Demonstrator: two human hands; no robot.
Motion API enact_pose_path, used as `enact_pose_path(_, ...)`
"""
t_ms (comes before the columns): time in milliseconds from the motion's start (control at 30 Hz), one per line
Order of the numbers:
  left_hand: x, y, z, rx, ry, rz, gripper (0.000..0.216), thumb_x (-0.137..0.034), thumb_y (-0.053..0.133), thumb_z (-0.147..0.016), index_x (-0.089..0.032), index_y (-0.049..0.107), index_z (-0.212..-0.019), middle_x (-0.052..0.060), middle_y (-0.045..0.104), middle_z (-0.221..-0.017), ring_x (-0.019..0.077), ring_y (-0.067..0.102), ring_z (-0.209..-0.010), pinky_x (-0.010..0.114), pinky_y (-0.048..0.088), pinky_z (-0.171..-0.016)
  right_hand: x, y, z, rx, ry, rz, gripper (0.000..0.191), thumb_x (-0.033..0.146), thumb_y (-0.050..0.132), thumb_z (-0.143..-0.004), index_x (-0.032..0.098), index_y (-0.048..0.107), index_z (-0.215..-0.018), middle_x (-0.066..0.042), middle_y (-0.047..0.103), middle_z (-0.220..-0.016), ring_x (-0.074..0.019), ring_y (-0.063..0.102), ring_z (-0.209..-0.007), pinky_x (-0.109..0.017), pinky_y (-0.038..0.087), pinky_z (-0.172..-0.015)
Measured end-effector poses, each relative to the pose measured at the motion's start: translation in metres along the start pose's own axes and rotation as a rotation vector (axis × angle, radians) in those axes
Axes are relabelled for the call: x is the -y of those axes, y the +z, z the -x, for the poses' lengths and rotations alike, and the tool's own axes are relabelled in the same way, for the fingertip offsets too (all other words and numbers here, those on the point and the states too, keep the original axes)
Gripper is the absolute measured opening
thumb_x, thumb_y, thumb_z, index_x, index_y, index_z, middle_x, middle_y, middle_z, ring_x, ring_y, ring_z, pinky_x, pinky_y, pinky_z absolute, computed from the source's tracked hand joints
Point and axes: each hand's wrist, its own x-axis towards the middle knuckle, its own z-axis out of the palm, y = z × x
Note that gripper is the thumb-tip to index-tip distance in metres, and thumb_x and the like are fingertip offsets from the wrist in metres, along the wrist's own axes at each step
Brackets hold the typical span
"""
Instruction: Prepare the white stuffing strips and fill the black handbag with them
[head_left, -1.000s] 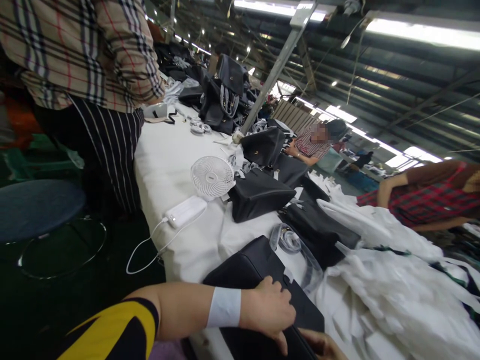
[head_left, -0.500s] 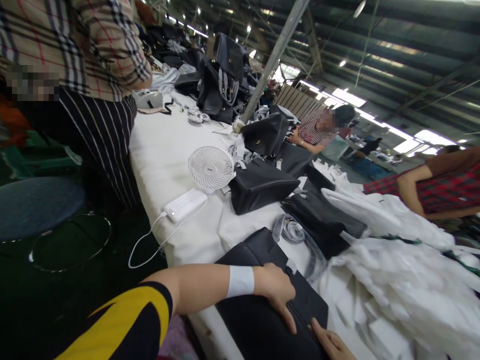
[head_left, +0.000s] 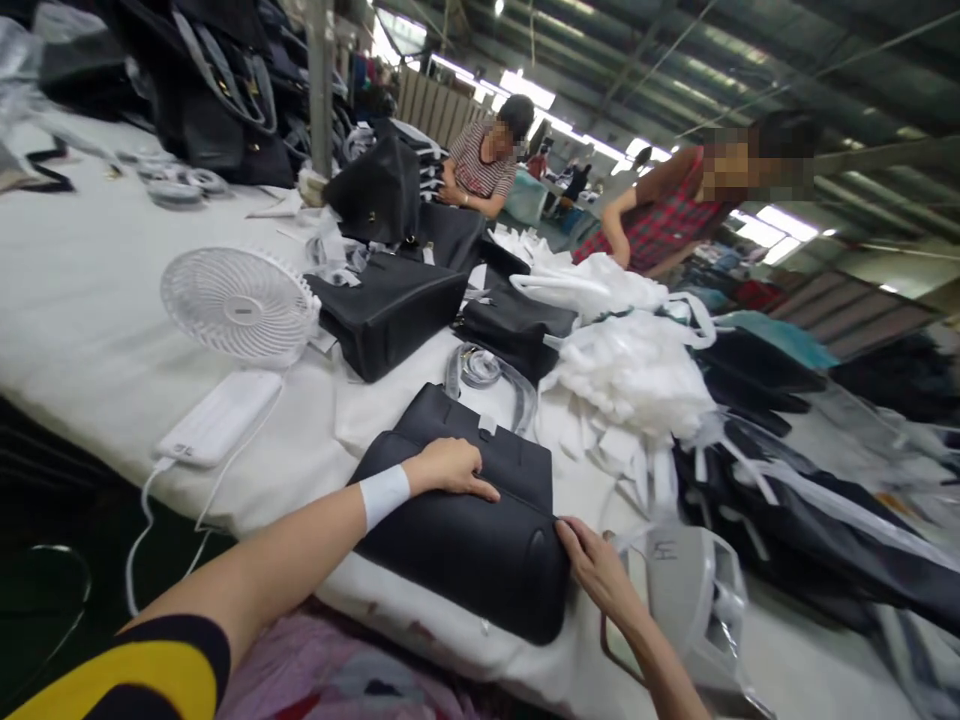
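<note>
A black leather handbag [head_left: 465, 545] lies flat on the white-covered table in front of me, its top toward the far side. My left hand [head_left: 452, 468], with a white band at the wrist, is on the bag's opening edge. Its thumb points right along the front panel and the other fingers curl at the edge, partly hidden. At the right side edge, my right hand [head_left: 592, 562] pinches the bag between thumb and fingers. A small pale tab [head_left: 487, 424] sits on the flap. Just beyond lies a coiled, plastic-wrapped strap [head_left: 480, 368].
To the left are a white fan [head_left: 241, 305] and a white power bank [head_left: 219, 418] with a cable. More black bags [head_left: 394, 310] stand behind. White wrapping material [head_left: 630, 370] is heaped at right, near a grey plastic-wrapped item [head_left: 686, 590]. Two people work across the table.
My view has swung to the right, so the fan and bags appear further left. Both hands stay on the handbag, and more of my right hand and forearm now shows.
</note>
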Motion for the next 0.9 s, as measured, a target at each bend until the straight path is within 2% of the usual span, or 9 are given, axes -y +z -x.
enact_pose_path(100, 0.001, 0.004, -0.002, 0.013, -0.026, 0.006, 0.069, -0.085, 0.043, -0.07, -0.022, 0.069, -0.074, 0.011, 0.072, -0.087, 0.0294, 0.067, -0.087, 0.031, 0.046, -0.067, -0.015, -0.009, 0.012, -0.031, 0.068, 0.178, 0.056, 0.054, 0.018, -0.095, 0.022, 0.064, -0.09, -0.008, 0.07, -0.084, -0.0253, 0.065, -0.083, -0.038, 0.047, -0.079)
enact_pose_path(167, 0.002, 0.006, -0.003, 0.027, -0.017, -0.003, 0.067, -0.084, 0.043, -0.072, -0.021, 0.068, -0.07, 0.01, 0.072, -0.083, 0.0281, 0.068, -0.083, 0.03, 0.044, -0.064, -0.022, -0.02, 0.024, 0.008, 0.103, 0.281, 0.057, 0.052, 0.018, -0.096, 0.023, 0.067, -0.088, -0.008, 0.071, -0.086, -0.0251, 0.065, -0.085, -0.037, 0.047, -0.079)
enact_pose_path(267, 0.002, 0.008, -0.006, 0.032, -0.011, -0.003, 0.066, -0.082, 0.042, -0.075, -0.021, 0.066, -0.066, 0.009, 0.071, -0.077, 0.0261, 0.067, -0.078, 0.028, 0.04, -0.059, -0.03, -0.035, 0.042, 0.147, -0.02, 0.416, 0.04, 0.051, 0.039, -0.093, 0.024, 0.069, -0.087, -0.007, 0.071, -0.092, -0.0263, 0.064, -0.091, -0.038, 0.045, -0.082)
enact_pose_path(333, 0.002, 0.007, -0.006, 0.041, -0.019, 0.008, 0.065, -0.081, 0.042, -0.075, -0.02, 0.064, -0.063, 0.008, 0.07, -0.074, 0.0249, 0.066, -0.075, 0.027, 0.037, -0.057, -0.033, -0.043, 0.051, 0.189, -0.102, 0.548, 0.026, 0.041, 0.052, -0.089, 0.022, 0.069, -0.083, -0.007, 0.071, -0.089, -0.0268, 0.064, -0.089, -0.04, 0.043, -0.086)
enact_pose_path(400, 0.001, 0.006, -0.006, 0.055, -0.025, 0.017, 0.065, -0.08, 0.042, -0.076, -0.02, 0.063, -0.062, 0.007, 0.069, -0.071, 0.0238, 0.066, -0.072, 0.027, 0.035, -0.056, -0.038, -0.055, 0.057, 0.12, -0.128, 0.695, 0.019, 0.024, 0.051, -0.088, 0.021, 0.069, -0.082, -0.008, 0.071, -0.082, -0.0257, 0.065, -0.084, -0.044, 0.04, -0.09)
enact_pose_path(533, -0.001, 0.004, -0.006, 0.063, -0.031, 0.01, 0.064, -0.079, 0.042, -0.076, -0.02, 0.063, -0.062, 0.006, 0.067, -0.068, 0.022, 0.064, -0.068, 0.026, 0.032, -0.055, -0.054, -0.083, 0.062, -0.082, -0.163, 0.867, 0.035, 0.004, 0.042, -0.082, 0.024, 0.068, -0.095, -0.005, 0.071, -0.081, -0.0245, 0.064, -0.083, -0.05, 0.034, -0.094)
enact_pose_path(700, 0.0, 0.005, -0.006, 0.064, -0.02, -0.016, 0.065, -0.079, 0.04, -0.078, -0.02, 0.064, -0.064, 0.007, 0.069, -0.071, 0.022, 0.064, -0.069, 0.026, 0.031, -0.054, -0.078, -0.089, 0.067, -0.01, -0.04, 0.907, 0.034, 0.005, 0.04, -0.082, 0.024, 0.068, -0.083, -0.004, 0.071, -0.071, -0.0256, 0.067, -0.077, -0.051, 0.039, -0.087)
enact_pose_path(767, 0.001, 0.006, -0.007, 0.056, -0.01, -0.022, 0.066, -0.08, 0.039, -0.078, -0.02, 0.064, -0.065, 0.007, 0.069, -0.072, 0.0226, 0.065, -0.071, 0.026, 0.031, -0.054, -0.081, -0.084, 0.069, -0.077, -0.049, 0.902, 0.035, 0.003, 0.04, -0.077, 0.022, 0.068, -0.087, -0.006, 0.073, -0.08, -0.0274, 0.067, -0.084, -0.055, 0.038, -0.09)
enact_pose_path(900, 0.001, 0.006, -0.006, 0.055, 0.015, -0.035, 0.068, -0.08, 0.037, -0.079, -0.019, 0.065, -0.066, 0.007, 0.069, -0.072, 0.0226, 0.065, -0.071, 0.026, 0.034, -0.056, -0.061, -0.07, 0.066, -0.357, -0.136, 0.678, 0.049, 0.007, 0.039, -0.077, 0.018, 0.059, -0.121, -0.013, 0.066, -0.12, -0.028, 0.06, -0.112, -0.053, 0.038, -0.099)
